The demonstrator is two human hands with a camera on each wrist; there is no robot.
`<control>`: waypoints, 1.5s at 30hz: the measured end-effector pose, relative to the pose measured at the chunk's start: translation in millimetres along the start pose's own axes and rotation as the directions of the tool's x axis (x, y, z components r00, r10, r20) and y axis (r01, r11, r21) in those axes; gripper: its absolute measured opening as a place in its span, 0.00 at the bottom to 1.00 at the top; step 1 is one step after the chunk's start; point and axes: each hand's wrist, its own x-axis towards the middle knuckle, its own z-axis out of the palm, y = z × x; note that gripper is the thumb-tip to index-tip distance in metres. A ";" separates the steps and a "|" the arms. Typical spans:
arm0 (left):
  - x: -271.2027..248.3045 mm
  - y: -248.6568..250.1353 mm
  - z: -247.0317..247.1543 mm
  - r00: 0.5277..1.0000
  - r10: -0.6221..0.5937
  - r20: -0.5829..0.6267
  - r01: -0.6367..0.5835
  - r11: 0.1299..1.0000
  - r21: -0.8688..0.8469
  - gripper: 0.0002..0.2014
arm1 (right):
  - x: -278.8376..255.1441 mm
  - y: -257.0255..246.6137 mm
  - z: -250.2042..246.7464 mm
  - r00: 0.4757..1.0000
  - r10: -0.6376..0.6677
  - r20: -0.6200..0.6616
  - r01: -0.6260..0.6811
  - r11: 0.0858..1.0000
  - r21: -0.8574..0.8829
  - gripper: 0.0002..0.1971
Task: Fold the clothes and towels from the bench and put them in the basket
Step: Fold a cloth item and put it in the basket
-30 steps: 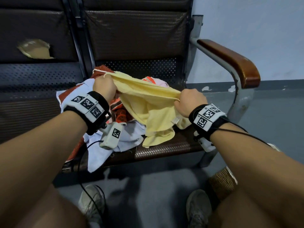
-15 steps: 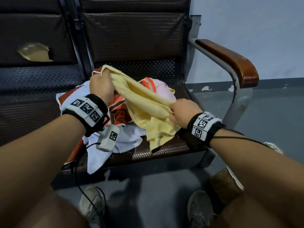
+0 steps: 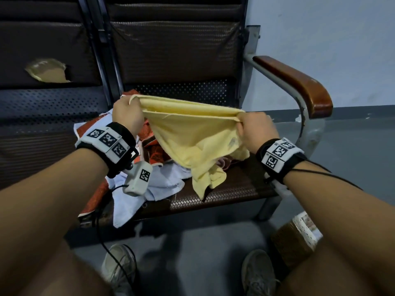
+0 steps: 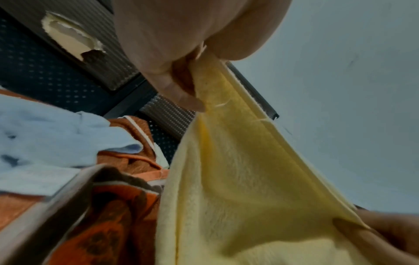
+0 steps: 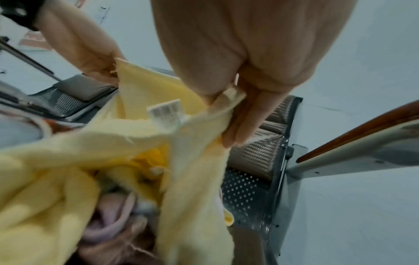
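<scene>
- Left hand (image 3: 127, 116): fingers pinching yellow towel (image 3: 192, 142) corner, centre frame.
- Right hand (image 3: 257, 130): fingers gripping opposite corner.
- Towel sagging over worktop (image 3: 224, 189) pile.

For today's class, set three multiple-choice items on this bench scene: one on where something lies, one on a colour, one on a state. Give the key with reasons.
1. Where does the light blue cloth lie?
A. on the bench seat, below the left wrist
B. on the wooden armrest
C. on the floor by the shoes

2. What colour is the towel held up between the hands?
A. green
B. pale yellow
C. black

3. How is the towel held?
A. draped loose over one arm
B. lying flat, untouched
C. stretched between the left hand and the right hand

Key: 1 A, it spills over the seat's front edge there; 2 B, all views show it yellow; 3 C, each hand's grip pinches one end of its top edge.
</scene>
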 end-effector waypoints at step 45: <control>-8.7 82.3 -56.5 0.964 0.049 0.262 -0.009 0.988 -0.152 0.12 | 18.3 7.2 -117.0 0.991 -0.086 0.098 0.028 0.872 0.488 0.18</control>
